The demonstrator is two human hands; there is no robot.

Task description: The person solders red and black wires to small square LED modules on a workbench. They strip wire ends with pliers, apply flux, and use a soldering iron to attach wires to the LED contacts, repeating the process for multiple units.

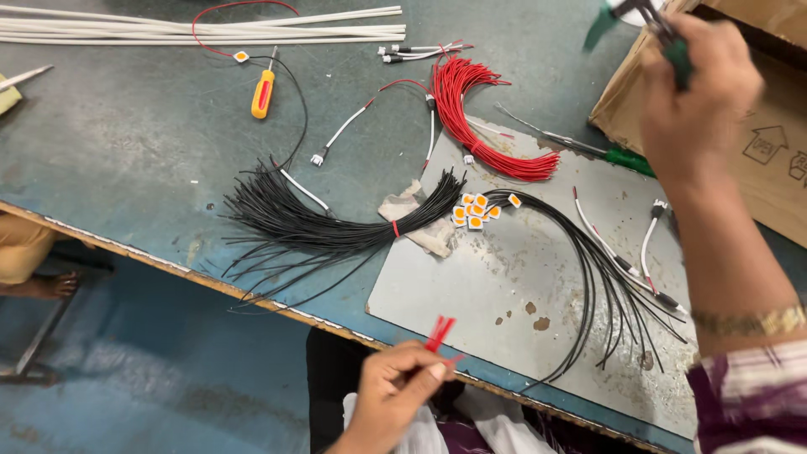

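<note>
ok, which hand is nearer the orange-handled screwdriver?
Left. The left hand is at the table's near edge, below-right of the screwdriver; the right hand is far right by the cardboard box.

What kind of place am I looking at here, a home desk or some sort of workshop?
Most likely a small electrical assembly workbench, not a home desk. A tied bundle of black wires, a bundle of red wires and a cluster of small orange-and-white parts lie on a worn metal sheet, with a screwdriver nearby.

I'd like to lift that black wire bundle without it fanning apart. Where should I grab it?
Take the black wire bundle at the red tie, its narrowest point. Come from above, fingers on either side of the waist, since the loose ends splay out to left and right of it.
</note>
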